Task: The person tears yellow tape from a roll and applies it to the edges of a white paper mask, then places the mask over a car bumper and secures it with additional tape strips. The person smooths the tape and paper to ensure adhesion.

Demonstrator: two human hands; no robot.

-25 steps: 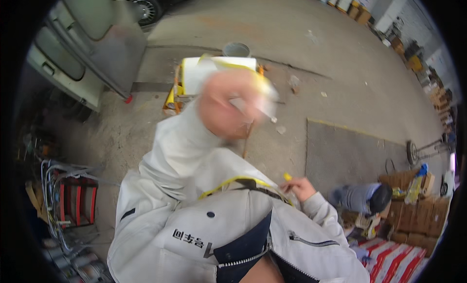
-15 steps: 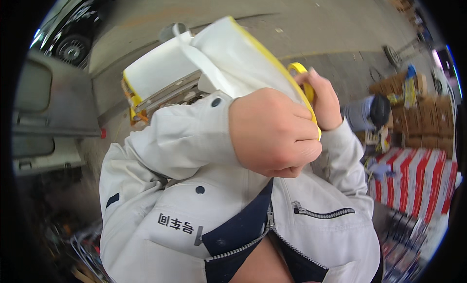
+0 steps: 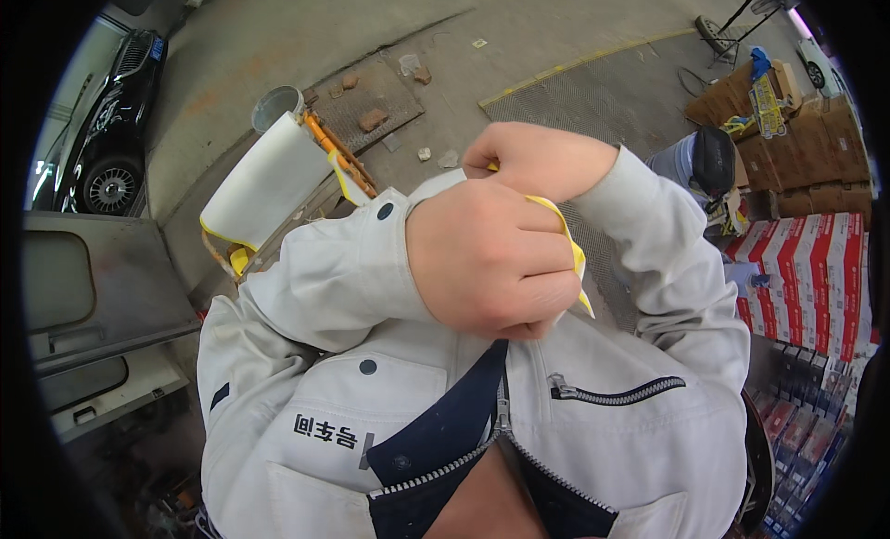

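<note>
Concrete floor spreads away in front of the person, whose white jacket fills the near side. Both hands meet before the chest, the left hand overlapping the right hand. The left is curled shut, with a yellow-and-white strip sticking out past its knuckles. The right is bent inward with a speck of yellow by its fingers; what those fingers do, I can't tell.

Off to the left, a white sheet bordered in yellow curves over an orange-railed frame, reaching its far end. A grey bucket stands just beside the left corner of a metal floor plate, and a brown lump lies near the plate's near edge. A yellow line runs along the far edge of a grey mesh mat.

Along the right wait brown cartons, red-and-white cartons and a blue-grey drum. On the left, a black car sits beyond a grey vehicle door
</note>
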